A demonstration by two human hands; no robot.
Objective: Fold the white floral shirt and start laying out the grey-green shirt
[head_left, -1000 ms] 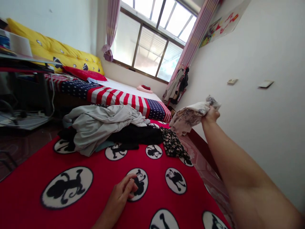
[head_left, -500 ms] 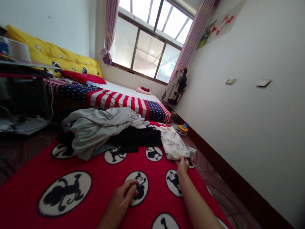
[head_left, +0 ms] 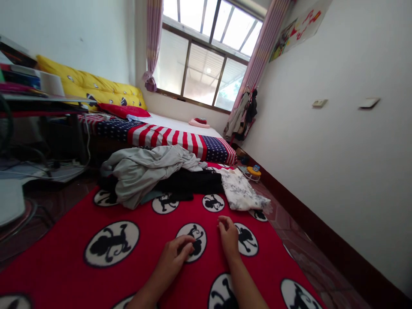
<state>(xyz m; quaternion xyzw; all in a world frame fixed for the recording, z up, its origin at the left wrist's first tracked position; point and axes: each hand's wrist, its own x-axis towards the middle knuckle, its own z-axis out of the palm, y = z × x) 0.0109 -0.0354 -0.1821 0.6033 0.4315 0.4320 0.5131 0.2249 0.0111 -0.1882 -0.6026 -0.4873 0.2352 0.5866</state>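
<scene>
My left hand (head_left: 175, 256) rests on the red blanket (head_left: 144, 240) with black monkey prints, its fingers loosely curled and holding nothing. My right hand (head_left: 228, 234) lies beside it on the blanket, fingers slightly bent and empty. A white floral garment (head_left: 241, 193) lies flat on the blanket's far right corner, a short way beyond my right hand. Behind it sits a pile of clothes: a grey garment (head_left: 141, 167) on top of black ones (head_left: 189, 182).
A bed with a stars-and-stripes cover (head_left: 167, 135) and yellow cushions (head_left: 90, 86) stands under the window (head_left: 199, 73). A desk (head_left: 38, 103) with cables is at the left. Clothes hang in the far corner (head_left: 241, 113). A small yellow object (head_left: 254, 172) sits on the floor by the wall.
My right hand swung the floral garment down from the air, laid it on the blanket's far right corner, let go and drew back beside my left hand.
</scene>
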